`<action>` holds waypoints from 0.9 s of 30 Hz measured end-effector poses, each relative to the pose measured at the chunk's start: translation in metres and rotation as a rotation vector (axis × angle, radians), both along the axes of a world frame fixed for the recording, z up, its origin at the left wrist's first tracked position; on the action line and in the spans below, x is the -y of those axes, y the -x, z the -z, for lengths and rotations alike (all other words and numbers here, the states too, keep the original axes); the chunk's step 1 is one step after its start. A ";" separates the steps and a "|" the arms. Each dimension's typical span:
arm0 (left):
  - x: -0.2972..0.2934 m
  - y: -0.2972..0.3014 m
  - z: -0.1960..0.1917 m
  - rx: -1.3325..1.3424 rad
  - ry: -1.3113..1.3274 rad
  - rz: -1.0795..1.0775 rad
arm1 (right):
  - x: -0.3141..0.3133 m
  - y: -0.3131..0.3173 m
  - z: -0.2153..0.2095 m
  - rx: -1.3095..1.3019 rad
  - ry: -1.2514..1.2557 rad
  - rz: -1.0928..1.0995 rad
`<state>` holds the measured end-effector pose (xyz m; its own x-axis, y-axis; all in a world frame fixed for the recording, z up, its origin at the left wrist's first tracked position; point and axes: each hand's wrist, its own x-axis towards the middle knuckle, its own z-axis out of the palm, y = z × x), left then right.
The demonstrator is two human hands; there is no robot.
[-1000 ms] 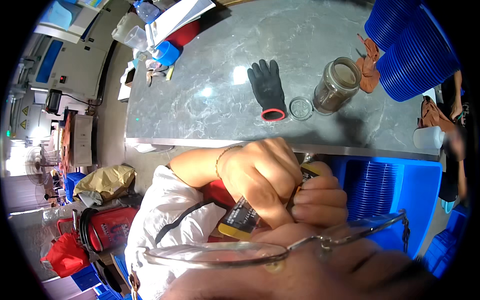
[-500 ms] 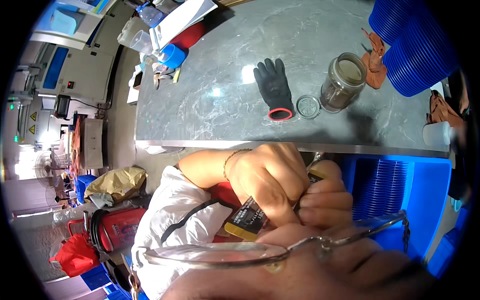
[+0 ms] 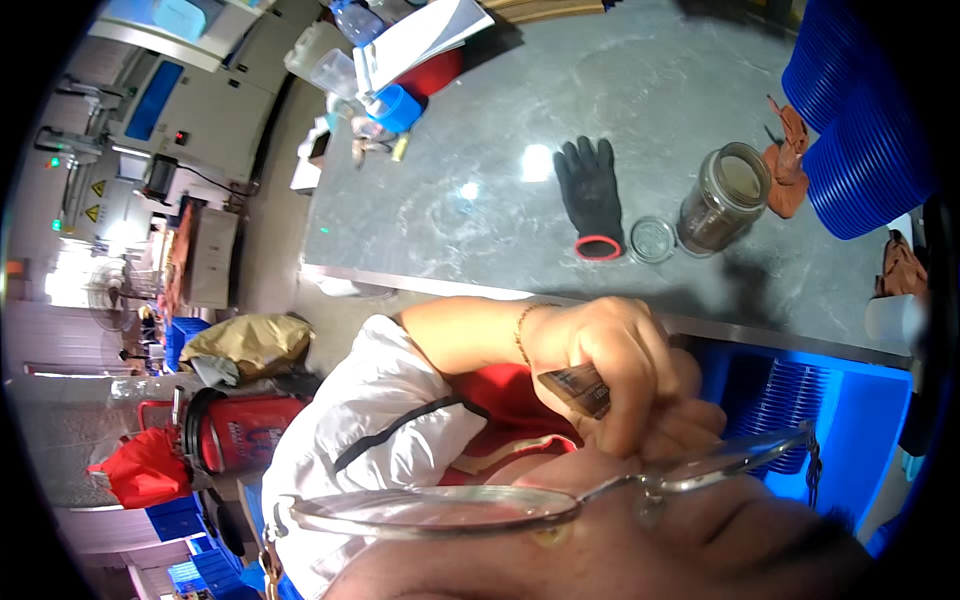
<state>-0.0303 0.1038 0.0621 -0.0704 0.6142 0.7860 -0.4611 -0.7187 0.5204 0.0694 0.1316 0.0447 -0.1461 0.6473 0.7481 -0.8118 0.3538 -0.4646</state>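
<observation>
My left hand (image 3: 625,365), with a thin bracelet at its wrist, is closed around a small dark-brown printed pack (image 3: 577,388). One end of the pack juts out below the knuckles, toward my red clothing (image 3: 500,400). Pressed up against the left hand, my right hand (image 3: 685,425) has its fingers curled. Its palm and anything in it are hidden behind the left hand and my glasses (image 3: 700,455). Both hands are held close to me, just off the table's near edge.
On the grey marbled table (image 3: 450,230) lie a black glove (image 3: 590,190) with a red cuff, a round lid (image 3: 652,240) and a glass jar (image 3: 725,195). Stacked blue trays (image 3: 870,170) stand at the right. A blue bin (image 3: 850,420) sits below the table edge.
The view has shifted, so the table things appear farther right and lower. My left hand has turned over; the pack's yellow-edged face no longer shows, only a brown end.
</observation>
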 end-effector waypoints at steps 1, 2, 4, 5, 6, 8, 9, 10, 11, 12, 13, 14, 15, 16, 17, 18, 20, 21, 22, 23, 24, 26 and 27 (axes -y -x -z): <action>-0.001 -0.001 0.000 0.016 0.007 0.022 | 0.000 0.001 0.000 -0.026 0.018 -0.012; 0.000 -0.002 -0.002 0.025 0.027 0.029 | 0.000 0.001 -0.003 -0.052 0.030 -0.020; -0.002 -0.005 -0.002 0.056 0.054 0.060 | -0.001 0.001 -0.002 -0.077 0.049 -0.014; -0.002 -0.004 -0.003 0.044 0.071 0.044 | -0.001 0.004 -0.003 -0.096 0.056 -0.015; 0.000 -0.005 -0.001 0.033 0.068 0.030 | -0.001 0.008 -0.002 -0.103 0.058 -0.021; 0.005 -0.001 0.006 -0.022 0.057 -0.017 | 0.003 0.020 0.001 -0.125 0.061 -0.037; -0.001 0.005 0.012 -0.038 -0.016 0.010 | 0.003 0.025 0.003 -0.140 0.059 -0.032; -0.002 0.003 0.008 -0.011 0.007 0.022 | 0.004 0.025 -0.001 -0.161 0.064 -0.020; 0.001 0.001 0.002 0.016 0.032 0.033 | 0.002 0.025 -0.005 -0.168 0.069 -0.014; -0.002 0.000 0.000 0.018 0.028 0.052 | -0.001 0.023 -0.007 -0.185 0.078 0.002; 0.000 -0.003 -0.001 0.021 0.036 0.056 | -0.001 0.020 -0.007 -0.196 0.091 -0.003; -0.001 -0.004 -0.003 0.018 0.042 0.068 | -0.003 0.018 -0.008 -0.204 0.102 0.001; -0.003 -0.004 -0.001 0.008 0.018 0.063 | -0.001 0.018 -0.008 -0.195 0.102 -0.002; -0.004 -0.005 0.000 -0.004 -0.004 0.060 | -0.002 0.019 -0.008 -0.195 0.105 -0.006; -0.001 -0.009 0.000 0.043 0.035 0.066 | -0.001 0.021 -0.008 -0.196 0.113 -0.013; 0.000 -0.013 0.002 0.056 -0.005 0.064 | -0.001 0.019 -0.009 -0.201 0.128 -0.020; -0.015 -0.019 0.011 0.078 -0.079 0.123 | -0.006 0.014 -0.010 -0.202 0.119 0.019; -0.012 -0.019 0.012 0.086 -0.100 0.116 | -0.003 0.014 -0.009 -0.199 0.120 0.003; -0.009 -0.019 0.013 0.090 -0.092 0.111 | -0.001 0.013 -0.007 -0.189 0.124 -0.004; -0.006 -0.019 0.014 0.093 -0.085 0.108 | 0.002 0.013 -0.005 -0.187 0.125 -0.018; -0.007 -0.018 0.014 0.092 -0.072 0.110 | 0.002 0.013 -0.005 -0.184 0.125 -0.023; -0.006 -0.017 0.015 0.095 -0.038 0.106 | 0.002 0.015 -0.002 -0.182 0.135 -0.038; -0.005 -0.017 0.013 0.093 0.000 0.116 | 0.002 0.015 -0.002 -0.180 0.127 -0.029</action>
<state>-0.0132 0.1089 0.0490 -0.0715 0.6223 0.7795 -0.5876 -0.6578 0.4712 0.0545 0.1292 0.0467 -0.0373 0.7357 0.6763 -0.8945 0.2770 -0.3508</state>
